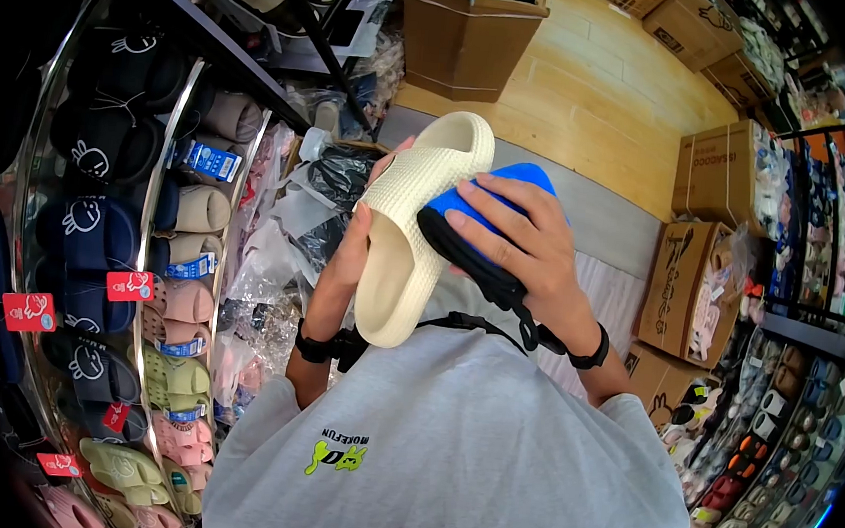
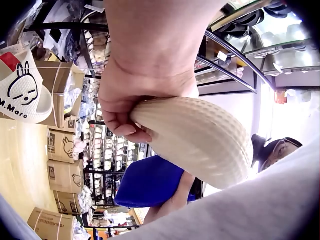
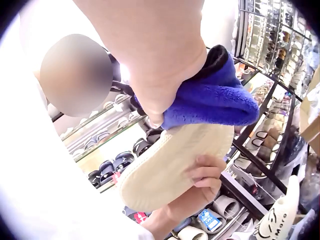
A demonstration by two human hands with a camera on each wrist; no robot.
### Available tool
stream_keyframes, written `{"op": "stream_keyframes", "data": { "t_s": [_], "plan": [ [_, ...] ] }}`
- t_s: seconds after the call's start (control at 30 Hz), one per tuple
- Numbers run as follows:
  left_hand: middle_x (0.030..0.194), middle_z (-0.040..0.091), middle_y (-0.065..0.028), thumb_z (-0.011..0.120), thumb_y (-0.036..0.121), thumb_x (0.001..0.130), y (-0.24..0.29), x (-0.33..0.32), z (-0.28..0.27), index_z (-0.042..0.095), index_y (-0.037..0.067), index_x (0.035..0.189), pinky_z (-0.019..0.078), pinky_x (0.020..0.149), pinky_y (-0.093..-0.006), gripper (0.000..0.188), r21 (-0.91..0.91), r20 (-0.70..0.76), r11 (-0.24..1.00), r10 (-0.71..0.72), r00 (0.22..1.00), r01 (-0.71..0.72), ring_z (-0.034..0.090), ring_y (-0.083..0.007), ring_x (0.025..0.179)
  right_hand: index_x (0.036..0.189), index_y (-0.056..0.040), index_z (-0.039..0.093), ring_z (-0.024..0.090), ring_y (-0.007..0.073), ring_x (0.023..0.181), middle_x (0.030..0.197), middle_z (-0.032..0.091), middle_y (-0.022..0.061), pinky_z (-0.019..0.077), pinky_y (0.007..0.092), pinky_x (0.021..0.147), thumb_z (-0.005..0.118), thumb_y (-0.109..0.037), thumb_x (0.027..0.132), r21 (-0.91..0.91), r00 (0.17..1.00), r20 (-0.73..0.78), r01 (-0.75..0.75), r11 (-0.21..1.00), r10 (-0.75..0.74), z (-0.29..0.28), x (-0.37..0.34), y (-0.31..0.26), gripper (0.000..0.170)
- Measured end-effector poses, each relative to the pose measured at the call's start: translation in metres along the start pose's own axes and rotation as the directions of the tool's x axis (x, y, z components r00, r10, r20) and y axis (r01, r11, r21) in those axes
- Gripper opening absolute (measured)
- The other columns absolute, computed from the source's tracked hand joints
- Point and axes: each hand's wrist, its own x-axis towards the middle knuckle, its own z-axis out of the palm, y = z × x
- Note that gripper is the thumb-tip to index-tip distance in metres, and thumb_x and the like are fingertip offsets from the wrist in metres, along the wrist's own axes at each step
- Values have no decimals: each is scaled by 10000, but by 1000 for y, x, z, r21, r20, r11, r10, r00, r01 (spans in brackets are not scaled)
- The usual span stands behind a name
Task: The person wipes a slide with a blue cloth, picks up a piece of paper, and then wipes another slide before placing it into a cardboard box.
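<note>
From the head view I see the cream slipper (image 1: 409, 208) held in the air in front of the shirt (image 1: 450, 415), with its strap upward and its heel end toward the chest. The left grip (image 1: 351, 246) is holding it by the side near the strap, the thumb at the edge and the fingers mostly hidden behind. The right grip (image 1: 535, 248) is holding a blue and black cloth (image 1: 529, 176), with the fingers laid over it, just at the other side of the strap. From the look I judge that the slipper is moulded foam: light, a little springy, and not fragile. The woven-like texture on the strap should give good friction, but I would not squeeze there, because the strap is an arch and may bend. In the left wrist view, the sole side looks thick, and the left fingertips curl around its border; I think this thick part is stiffer and better for holding. In the right wrist view, the left fingers lie on the pale underside, which looks smoother, so I expect it could slip or turn if the pinch is too weak. The cloth seems fluffy there, soft and easy to fold, and it appears to touch the slipper's edge. I would support the sole near its middle, thumb above and fingers below, with moderate force only.
</note>
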Motion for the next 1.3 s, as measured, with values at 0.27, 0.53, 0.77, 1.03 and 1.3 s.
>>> {"op": "stream_keyframes", "data": {
  "t_s": [0.27, 0.53, 0.77, 1.03, 1.3],
  "plan": [
    [1725, 368, -204, 458, 766, 1058, 5, 2, 3, 194, 20, 1733, 301, 1324, -451, 1040, -13, -3, 999, -37, 999, 37, 405, -316, 1588, 1371, -146, 754, 686, 314, 1277, 1437, 718, 66, 552, 455, 1009, 810, -249, 878, 19, 997, 50, 63, 998, -63, 1, -1, -9, 507],
    [1768, 312, -211, 392, 801, 1055, -1, 2, -2, 170, 13, 1745, 291, 1335, -472, 1071, 58, 13, 997, -46, 999, 45, 381, -343, 1605, 1367, -131, 753, 685, 319, 1292, 1456, 706, 79, 555, 469, 1026, 736, -189, 862, 23, 997, 29, 74, 997, -75, 7, -5, -7, 508],
    [1741, 336, -205, 422, 755, 1066, -5, -1, -7, 177, 28, 1734, 304, 1326, -464, 1017, -45, 43, 997, -52, 998, 54, 392, -321, 1597, 1377, -158, 758, 695, 308, 1265, 1453, 714, 69, 546, 450, 1008, 778, -217, 866, -9, 1000, 7, -8, 1000, 8, 2, -6, 0, 515],
    [1741, 343, -201, 309, 858, 1036, -4, -3, 0, 167, 72, 1745, 341, 1312, -486, 1068, -60, -15, 995, -76, 997, 75, 405, -341, 1590, 1390, -165, 740, 693, 301, 1291, 1447, 715, 67, 546, 436, 1021, 765, -221, 889, -1, 998, 45, 53, 999, -53, 0, -8, -3, 505],
    [1739, 347, -206, 340, 789, 1076, -3, 1, 4, 182, 44, 1742, 321, 1320, -482, 1012, -54, 21, 996, -71, 997, 72, 389, -333, 1601, 1378, -167, 749, 697, 294, 1288, 1436, 725, 56, 555, 434, 1017, 746, -210, 913, -24, 998, 26, 62, 998, -62, 2, -11, -1, 467]
  ]
}}
